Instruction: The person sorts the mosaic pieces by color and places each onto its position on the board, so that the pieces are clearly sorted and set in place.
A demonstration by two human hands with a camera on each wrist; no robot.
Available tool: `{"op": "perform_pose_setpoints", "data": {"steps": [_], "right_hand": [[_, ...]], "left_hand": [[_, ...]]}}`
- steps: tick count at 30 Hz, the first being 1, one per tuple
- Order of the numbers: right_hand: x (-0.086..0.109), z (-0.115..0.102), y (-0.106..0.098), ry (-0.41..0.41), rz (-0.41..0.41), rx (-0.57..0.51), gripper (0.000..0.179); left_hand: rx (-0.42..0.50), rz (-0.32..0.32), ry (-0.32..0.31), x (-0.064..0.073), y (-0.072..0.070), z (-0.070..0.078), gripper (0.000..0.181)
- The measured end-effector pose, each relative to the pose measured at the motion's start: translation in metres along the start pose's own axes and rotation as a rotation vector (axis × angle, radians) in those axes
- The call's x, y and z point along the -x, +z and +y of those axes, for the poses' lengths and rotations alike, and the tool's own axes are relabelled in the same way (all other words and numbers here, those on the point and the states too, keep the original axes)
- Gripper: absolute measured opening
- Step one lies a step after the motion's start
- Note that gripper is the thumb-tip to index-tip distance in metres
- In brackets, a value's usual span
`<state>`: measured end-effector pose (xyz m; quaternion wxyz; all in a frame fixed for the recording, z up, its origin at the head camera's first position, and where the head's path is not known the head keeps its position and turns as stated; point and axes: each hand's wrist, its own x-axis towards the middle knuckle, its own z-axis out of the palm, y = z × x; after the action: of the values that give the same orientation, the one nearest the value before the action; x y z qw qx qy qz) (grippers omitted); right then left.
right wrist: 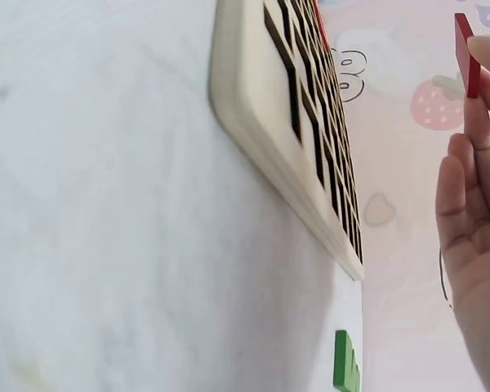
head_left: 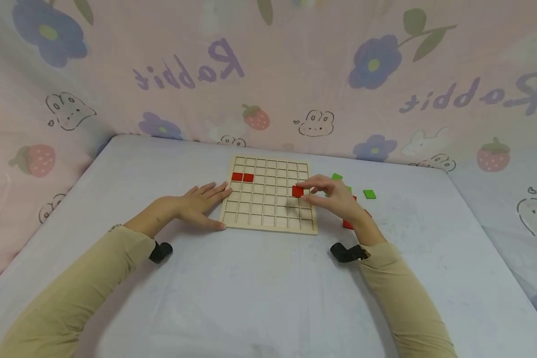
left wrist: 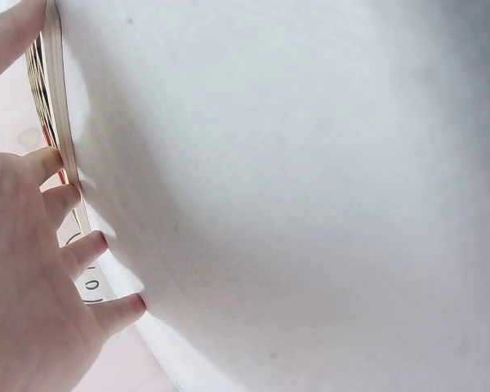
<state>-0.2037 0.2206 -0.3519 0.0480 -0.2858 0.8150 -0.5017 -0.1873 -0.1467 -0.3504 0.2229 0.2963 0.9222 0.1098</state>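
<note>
- Sleeves [head_left: 89, 278] are crossing our worktop [head_left: 250, 298].
- Right grip [head_left: 335, 196] is pinching a red tile [head_left: 297, 192]; spread left grip [head_left: 197, 205], nothing.
- Grid board [head_left: 268, 229] is seating two tiles [head_left: 248, 178], loose tiles [head_left: 369, 194] remaining.

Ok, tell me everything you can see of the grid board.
The grid board is pale and looks wooden, with rounded corners, a plain rim and thin ridges forming small square cells. It lies flat on the white table. Two red tiles sit side by side in one row at its left; the other visible cells look bare. The left hand touches its left edge. The right hand partly hides its right side, holding another red tile above it.
</note>
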Motion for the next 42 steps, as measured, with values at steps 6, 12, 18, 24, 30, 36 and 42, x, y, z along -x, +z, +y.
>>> {"op": "perform_pose_setpoints", "data": {"steps": [6, 12, 18, 24, 30, 36, 42], "right_hand": [[-0.01, -0.002, 0.007, 0.015, 0.0, 0.03, 0.033], [-0.017, -0.029, 0.016, 0.084, 0.003, 0.073, 0.033], [-0.026, -0.039, 0.021, 0.061, 0.002, 0.064, 0.033], [-0.035, -0.036, 0.025, 0.058, -0.003, 0.056, 0.032], [-0.041, -0.034, 0.027, 0.062, 0.005, 0.067, 0.032], [-0.052, -0.015, 0.029, 0.077, 0.025, 0.074, 0.032], [-0.065, 0.002, 0.032, 0.065, 0.037, 0.09, 0.031]], "left_hand": [[-0.003, -0.013, -0.01, 0.001, -0.001, 0.0, 0.095], [-0.001, -0.015, -0.007, 0.001, -0.002, 0.002, 0.094], [0.006, -0.012, -0.003, 0.003, -0.005, 0.003, 0.094], [0.009, -0.008, 0.003, 0.002, -0.003, 0.001, 0.093], [0.014, -0.003, 0.004, 0.0, 0.0, -0.002, 0.093], [0.012, -0.004, 0.007, 0.0, 0.001, -0.002, 0.094], [0.013, -0.002, 0.003, 0.001, 0.0, -0.003, 0.094]]}}
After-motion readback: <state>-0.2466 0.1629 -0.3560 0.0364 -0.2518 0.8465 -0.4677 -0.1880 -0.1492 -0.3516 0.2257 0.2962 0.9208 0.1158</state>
